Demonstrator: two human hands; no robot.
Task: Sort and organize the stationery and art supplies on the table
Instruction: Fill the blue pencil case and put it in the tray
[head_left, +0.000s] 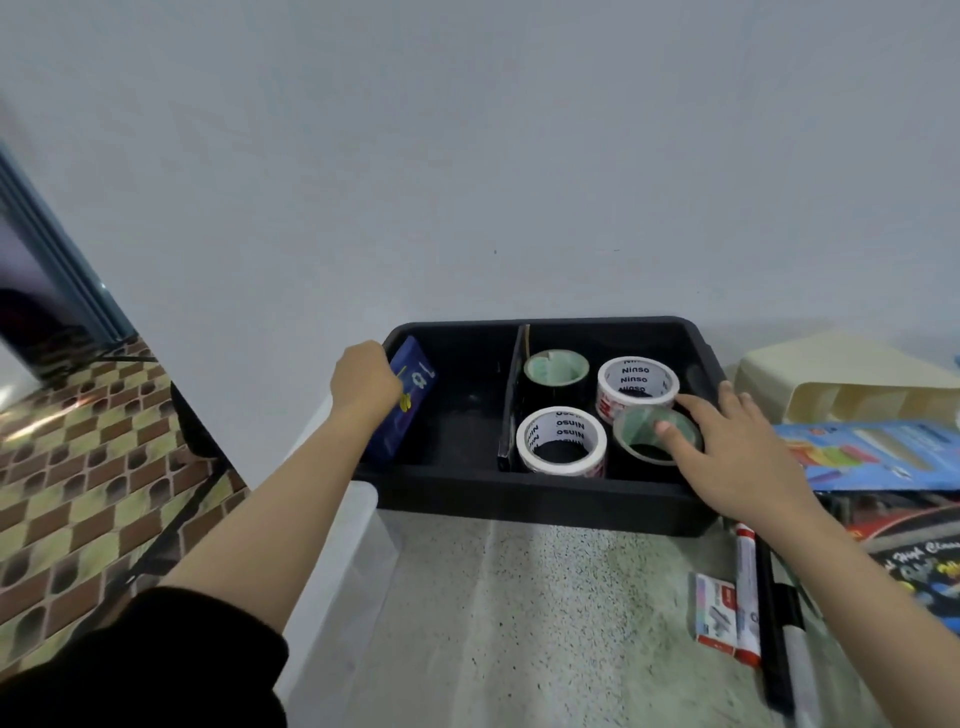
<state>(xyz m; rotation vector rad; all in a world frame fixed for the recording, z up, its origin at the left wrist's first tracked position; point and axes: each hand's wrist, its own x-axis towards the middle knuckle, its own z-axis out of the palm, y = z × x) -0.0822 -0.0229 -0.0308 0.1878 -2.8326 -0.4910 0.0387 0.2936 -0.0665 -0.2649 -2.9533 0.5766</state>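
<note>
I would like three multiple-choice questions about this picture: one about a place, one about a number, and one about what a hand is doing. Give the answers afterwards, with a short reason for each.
1. In which part of the black bin do the tape rolls lie?
A. the left compartment
B. the right compartment
C. on its rim

2. How many tape rolls are in the bin?
A. four
B. two
C. six

3. What is the left hand doing?
A. resting flat on the table
B. holding a marker
C. gripping the blue box

Answers:
1 B: all the rolls sit to the right of the divider.
2 A: two white rolls and two with green cores are in view.
3 C: its fingers curl over the box's top edge.
</note>
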